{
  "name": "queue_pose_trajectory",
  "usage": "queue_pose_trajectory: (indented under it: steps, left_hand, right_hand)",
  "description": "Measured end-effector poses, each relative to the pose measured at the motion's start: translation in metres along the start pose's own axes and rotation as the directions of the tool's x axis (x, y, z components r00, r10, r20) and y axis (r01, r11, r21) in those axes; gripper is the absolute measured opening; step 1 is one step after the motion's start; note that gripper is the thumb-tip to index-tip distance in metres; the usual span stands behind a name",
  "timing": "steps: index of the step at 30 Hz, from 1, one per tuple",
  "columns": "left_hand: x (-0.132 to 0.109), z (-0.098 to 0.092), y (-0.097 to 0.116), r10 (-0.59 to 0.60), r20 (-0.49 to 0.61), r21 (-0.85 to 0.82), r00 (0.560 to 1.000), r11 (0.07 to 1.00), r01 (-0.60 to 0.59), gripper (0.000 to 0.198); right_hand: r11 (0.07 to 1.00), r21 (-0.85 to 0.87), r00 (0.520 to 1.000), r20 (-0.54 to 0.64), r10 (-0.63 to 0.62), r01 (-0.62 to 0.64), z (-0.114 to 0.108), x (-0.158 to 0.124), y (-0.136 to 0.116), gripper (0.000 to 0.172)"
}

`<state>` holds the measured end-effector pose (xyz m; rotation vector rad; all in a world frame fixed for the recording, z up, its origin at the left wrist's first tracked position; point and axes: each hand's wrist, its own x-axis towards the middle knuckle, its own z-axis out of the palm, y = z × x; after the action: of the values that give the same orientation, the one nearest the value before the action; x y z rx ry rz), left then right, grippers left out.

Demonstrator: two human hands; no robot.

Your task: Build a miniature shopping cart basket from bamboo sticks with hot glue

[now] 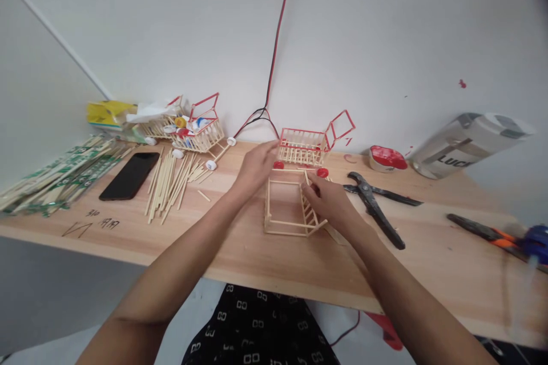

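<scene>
A small shopping cart (302, 154) made of thin sticks stands near the wall, with red rims, handle and wheels. My left hand (257, 166) is at its left end, with bent fingertips closed against the corner; my own hand partly hides the contact. In front lies an unpainted stick frame (286, 228), open on top, with a slatted panel at its right end. My right hand (329, 198) pinches this frame at the upper right, by the slatted panel. A few loose sticks lie between the cart and the frame.
Left are loose sticks (165, 188), a black phone (131, 177), packaged chopsticks (72, 174) and white-wheeled stick carts (201, 137). Black-handled pliers (372, 205), a red paint tub (387, 158), a clear container (454, 151) and an orange-and-black tool (483, 231) lie right.
</scene>
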<state>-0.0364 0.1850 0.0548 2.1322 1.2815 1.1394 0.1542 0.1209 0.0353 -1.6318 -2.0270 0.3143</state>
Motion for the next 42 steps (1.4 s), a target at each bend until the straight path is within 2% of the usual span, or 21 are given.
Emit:
queue_pose_trajectory:
  steps: [1,3,6,12,24,42]
  left_hand:
    - [-0.006,-0.004,-0.004,-0.078,-0.033,-0.062,0.996,0.995,0.076,0.039]
    - [-0.02,-0.006,-0.01,-0.22,-0.021,-0.18,0.975,0.96,0.213,0.042]
    - [-0.04,0.0,-0.013,-0.306,0.063,-0.287,0.95,0.906,0.311,0.044]
    - [-0.055,0.016,-0.001,-0.309,0.089,-0.263,0.947,0.91,0.322,0.049]
    - [-0.054,0.016,0.0,-0.303,0.07,-0.155,0.95,0.938,0.311,0.049]
    - [-0.055,0.019,-0.001,-0.29,0.043,-0.079,0.956,0.953,0.293,0.049]
  right_hand:
    - [1.0,0.009,1.0,-0.005,0.0,0.001,0.0,0.0,0.0,0.02]
    - [1.0,0.025,1.0,-0.013,0.0,0.0,0.001,-0.001,0.0,0.019]
    - [1.0,0.028,1.0,-0.022,-0.001,0.001,0.002,-0.002,0.0,0.017]
    - [1.0,-0.006,1.0,-0.029,-0.014,0.013,0.004,-0.003,0.001,0.017]
    - [0.979,-0.197,0.999,0.009,-0.047,0.048,0.001,0.0,-0.005,0.017]
    - [0.98,-0.195,0.999,-0.009,-0.036,0.033,0.005,-0.001,-0.006,0.019]
